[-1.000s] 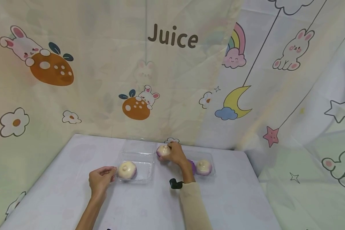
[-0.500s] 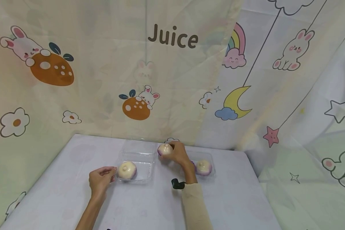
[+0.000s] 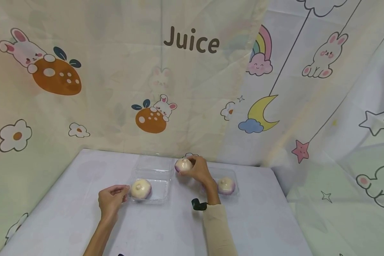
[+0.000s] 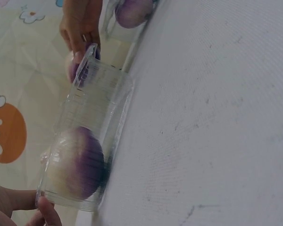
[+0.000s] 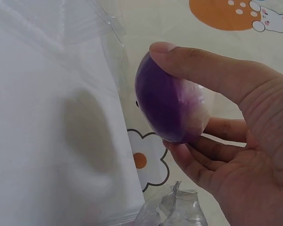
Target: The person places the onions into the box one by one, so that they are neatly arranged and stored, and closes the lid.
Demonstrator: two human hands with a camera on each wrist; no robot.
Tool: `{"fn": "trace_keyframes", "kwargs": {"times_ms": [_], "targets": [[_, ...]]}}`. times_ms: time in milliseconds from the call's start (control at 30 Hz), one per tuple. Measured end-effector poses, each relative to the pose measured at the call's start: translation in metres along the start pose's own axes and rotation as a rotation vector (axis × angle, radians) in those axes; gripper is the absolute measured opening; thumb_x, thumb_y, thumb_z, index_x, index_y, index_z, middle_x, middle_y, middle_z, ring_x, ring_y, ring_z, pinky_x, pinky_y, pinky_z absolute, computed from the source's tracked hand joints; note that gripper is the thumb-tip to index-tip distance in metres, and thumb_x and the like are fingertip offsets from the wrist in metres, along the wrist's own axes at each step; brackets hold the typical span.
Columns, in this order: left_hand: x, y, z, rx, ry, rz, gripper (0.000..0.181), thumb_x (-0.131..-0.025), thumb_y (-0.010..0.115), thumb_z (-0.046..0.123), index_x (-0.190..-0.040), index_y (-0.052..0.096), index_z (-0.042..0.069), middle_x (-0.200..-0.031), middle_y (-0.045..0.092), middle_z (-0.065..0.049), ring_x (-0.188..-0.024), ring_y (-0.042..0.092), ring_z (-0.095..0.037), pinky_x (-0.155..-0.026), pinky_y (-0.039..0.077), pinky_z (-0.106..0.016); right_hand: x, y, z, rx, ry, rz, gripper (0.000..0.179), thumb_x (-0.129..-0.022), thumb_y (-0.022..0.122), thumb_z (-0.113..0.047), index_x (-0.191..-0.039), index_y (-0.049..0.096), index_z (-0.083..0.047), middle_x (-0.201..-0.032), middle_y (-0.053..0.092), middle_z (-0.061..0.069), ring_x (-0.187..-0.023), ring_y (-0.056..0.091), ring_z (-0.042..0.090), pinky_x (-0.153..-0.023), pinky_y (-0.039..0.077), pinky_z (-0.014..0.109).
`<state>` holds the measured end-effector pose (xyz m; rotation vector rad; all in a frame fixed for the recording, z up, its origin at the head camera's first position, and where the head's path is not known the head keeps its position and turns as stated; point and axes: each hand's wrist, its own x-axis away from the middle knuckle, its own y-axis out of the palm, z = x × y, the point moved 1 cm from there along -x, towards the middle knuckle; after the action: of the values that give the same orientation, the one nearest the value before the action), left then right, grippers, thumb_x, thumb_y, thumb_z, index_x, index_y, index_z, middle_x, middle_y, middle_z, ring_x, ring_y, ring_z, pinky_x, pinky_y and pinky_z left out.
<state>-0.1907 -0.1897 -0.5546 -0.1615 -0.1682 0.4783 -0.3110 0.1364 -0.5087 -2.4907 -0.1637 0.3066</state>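
Observation:
My right hand grips a white-and-purple turnip above the table's back edge, between two clear boxes. The right wrist view shows the thumb over the purple side of this turnip and the fingers beneath. My left hand pinches the left rim of an open clear plastic box. Inside that box, at its left, sits another turnip, white tip upward. In the left wrist view the purple half of the boxed turnip faces down toward the table.
A second clear box stands to the right, holding a turnip; more purple shows there, mostly hidden behind my right wrist. The open lid of the left box lies back toward the printed curtain behind the table.
My right hand has shifted slightly right and up with the turnip, its wrist covering more of the purple in the right box. The left hand stays at the left box's rim.

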Motion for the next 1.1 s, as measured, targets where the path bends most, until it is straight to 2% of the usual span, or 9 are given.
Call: {"fn": "trace_keyframes", "kwargs": {"times_ms": [200, 367, 600, 933, 1100], "targets": [[0.000, 0.000, 0.000, 0.003, -0.003, -0.002, 0.021, -0.101, 0.075, 0.006, -0.113, 0.077, -0.010, -0.082, 0.078, -0.003, -0.065, 0.070, -0.008, -0.060, 0.064, -0.019, 0.002, -0.001, -0.003, -0.029, 0.009, -0.001, 0.068, -0.069, 0.105, -0.021, -0.127, 0.074, -0.002, -0.122, 0.077, 0.014, -0.108, 0.071, 0.027, -0.095, 0.063, 0.041], [0.000, 0.001, 0.001, 0.002, -0.003, 0.003, 0.020, -0.100, 0.076, 0.006, -0.113, 0.077, -0.010, -0.082, 0.078, -0.004, -0.065, 0.070, -0.008, -0.059, 0.064, -0.019, 0.002, -0.001, -0.003, -0.031, -0.015, 0.009, 0.066, -0.068, 0.104, -0.017, -0.125, 0.075, -0.001, -0.121, 0.078, 0.015, -0.106, 0.072, 0.025, -0.092, 0.064, 0.038], [0.001, -0.001, 0.000, 0.014, 0.004, 0.004, 0.021, -0.100, 0.077, 0.005, -0.112, 0.077, -0.011, -0.082, 0.079, -0.005, -0.065, 0.071, -0.009, -0.058, 0.064, -0.019, 0.006, 0.001, -0.008, -0.063, -0.015, -0.006, 0.067, -0.069, 0.104, -0.017, -0.127, 0.074, -0.002, -0.122, 0.077, 0.014, -0.106, 0.071, 0.025, -0.094, 0.065, 0.039], [-0.001, 0.000, -0.001, 0.012, 0.006, 0.008, 0.020, -0.100, 0.077, 0.006, -0.112, 0.077, -0.011, -0.081, 0.079, -0.003, -0.065, 0.071, -0.009, -0.058, 0.064, -0.018, 0.009, 0.003, -0.011, -0.079, -0.029, -0.005, 0.070, -0.066, 0.106, -0.017, -0.125, 0.074, 0.000, -0.119, 0.077, 0.016, -0.102, 0.073, 0.024, -0.088, 0.064, 0.031], [0.000, 0.000, -0.001, 0.016, 0.010, 0.005, 0.021, -0.100, 0.077, 0.005, -0.112, 0.076, -0.012, -0.084, 0.080, -0.006, -0.065, 0.071, -0.009, -0.058, 0.064, -0.019, 0.010, 0.005, -0.012, -0.082, -0.025, -0.012, 0.072, -0.064, 0.106, -0.019, -0.125, 0.073, 0.000, -0.119, 0.076, 0.015, -0.101, 0.073, 0.022, -0.086, 0.064, 0.030]]}}
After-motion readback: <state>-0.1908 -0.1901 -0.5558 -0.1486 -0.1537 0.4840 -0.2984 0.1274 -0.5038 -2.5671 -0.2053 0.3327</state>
